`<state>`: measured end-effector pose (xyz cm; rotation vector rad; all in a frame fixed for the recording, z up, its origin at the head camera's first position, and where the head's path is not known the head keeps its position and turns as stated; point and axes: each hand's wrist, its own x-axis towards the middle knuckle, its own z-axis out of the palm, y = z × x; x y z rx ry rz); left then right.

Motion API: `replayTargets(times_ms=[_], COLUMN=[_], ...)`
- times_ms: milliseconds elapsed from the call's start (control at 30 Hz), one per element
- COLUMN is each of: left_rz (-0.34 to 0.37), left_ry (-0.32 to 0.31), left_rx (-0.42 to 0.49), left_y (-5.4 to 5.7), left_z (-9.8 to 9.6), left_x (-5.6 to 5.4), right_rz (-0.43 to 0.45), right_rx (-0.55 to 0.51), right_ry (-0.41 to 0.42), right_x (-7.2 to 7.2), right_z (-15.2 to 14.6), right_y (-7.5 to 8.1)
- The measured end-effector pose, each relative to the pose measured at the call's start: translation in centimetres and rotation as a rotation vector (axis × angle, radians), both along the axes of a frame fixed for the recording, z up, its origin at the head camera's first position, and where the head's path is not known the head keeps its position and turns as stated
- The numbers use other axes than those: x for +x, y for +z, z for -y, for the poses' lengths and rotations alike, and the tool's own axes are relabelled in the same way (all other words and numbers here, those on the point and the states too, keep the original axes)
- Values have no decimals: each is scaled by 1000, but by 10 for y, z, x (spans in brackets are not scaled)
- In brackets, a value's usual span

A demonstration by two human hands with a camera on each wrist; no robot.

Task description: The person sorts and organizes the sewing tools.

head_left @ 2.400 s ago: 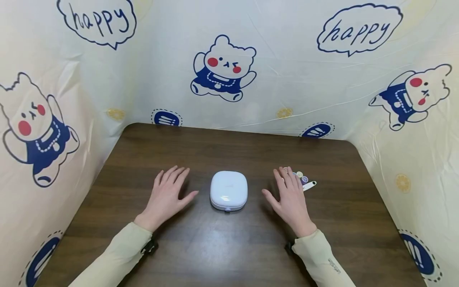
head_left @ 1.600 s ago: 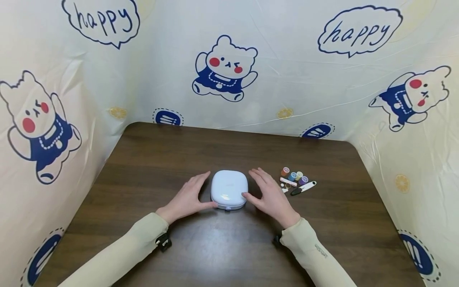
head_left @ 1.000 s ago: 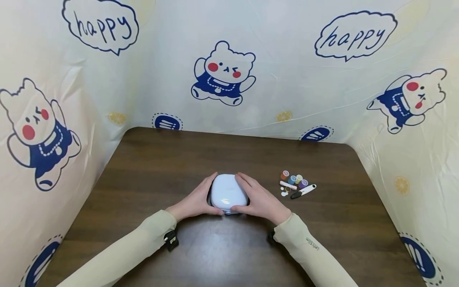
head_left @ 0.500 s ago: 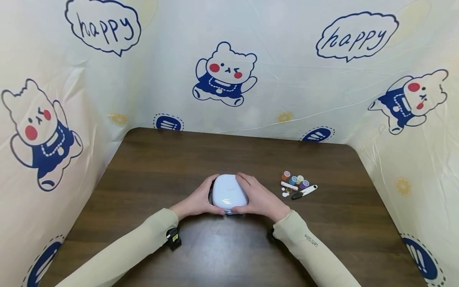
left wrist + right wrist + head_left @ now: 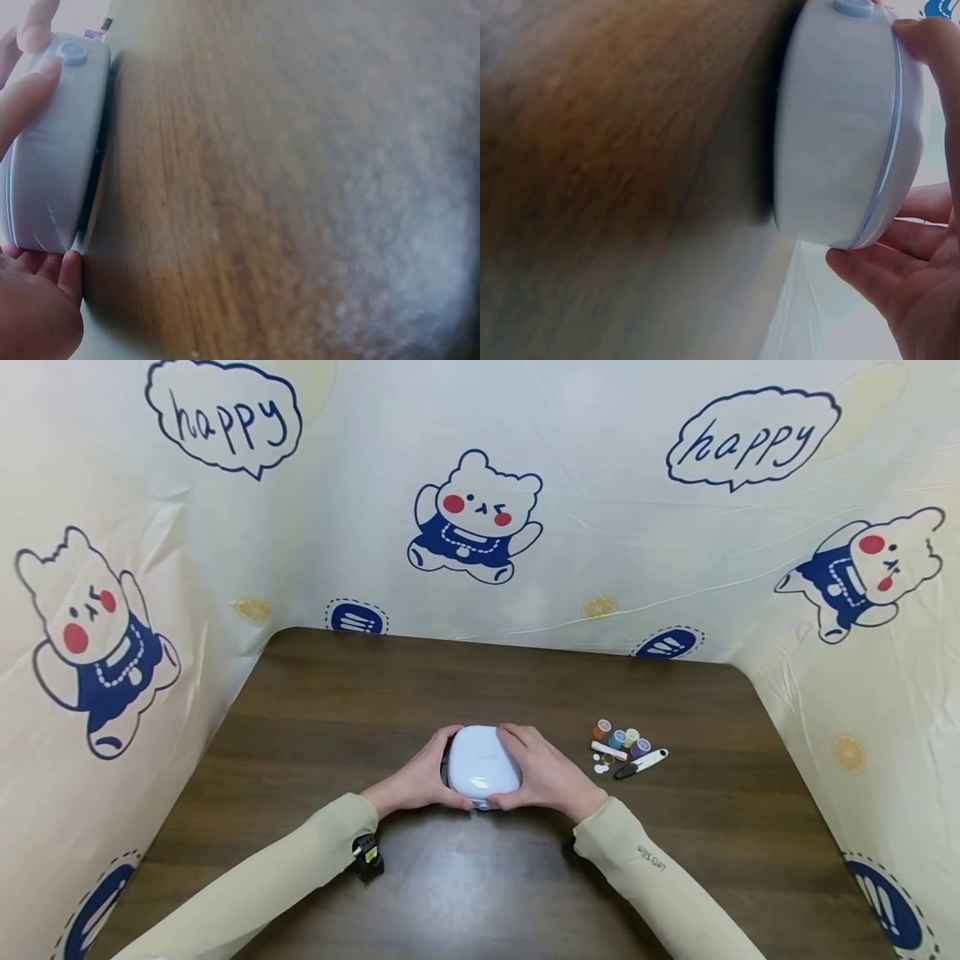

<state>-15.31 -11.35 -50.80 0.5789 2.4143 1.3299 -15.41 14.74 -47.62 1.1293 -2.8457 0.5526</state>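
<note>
A glossy pale blue-white case (image 5: pixel 483 764) with a rounded square lid sits in the middle of the table, lid down and closed. My left hand (image 5: pixel 420 777) grips its left side, fingers along the side and thumb at the front. From the other side my right hand (image 5: pixel 551 777) holds it, with fingers over the right back edge of the lid and thumb at the front. In the left wrist view, a round button (image 5: pixel 73 54) shows on the case's front between the thumbs. The right wrist view shows the seam between lid and base (image 5: pixel 836 127).
Right of the case lie several small thread spools (image 5: pixel 617 739), a pale pink stick (image 5: pixel 609 750), a few tiny white pieces (image 5: pixel 601 768) and a slim black-and-white tool (image 5: pixel 641 764). A printed cloth (image 5: pixel 585 543) stands around the brown wooden table (image 5: pixel 360 685).
Both hands have come inward from either side of the case and taken hold of it. Over the last second the hands and case have barely moved; the view has shifted slightly.
</note>
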Motion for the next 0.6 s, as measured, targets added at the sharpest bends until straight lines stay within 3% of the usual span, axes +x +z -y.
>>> replayTargets(times_ms=[600], left_rz=[-4], left_ry=[2], left_rx=[-13], left_y=[0], left_z=[0], left_x=[0], right_rz=[0], right_rx=[-36], right_ry=[-17], right_x=[1], right_z=[0], right_y=[-1])
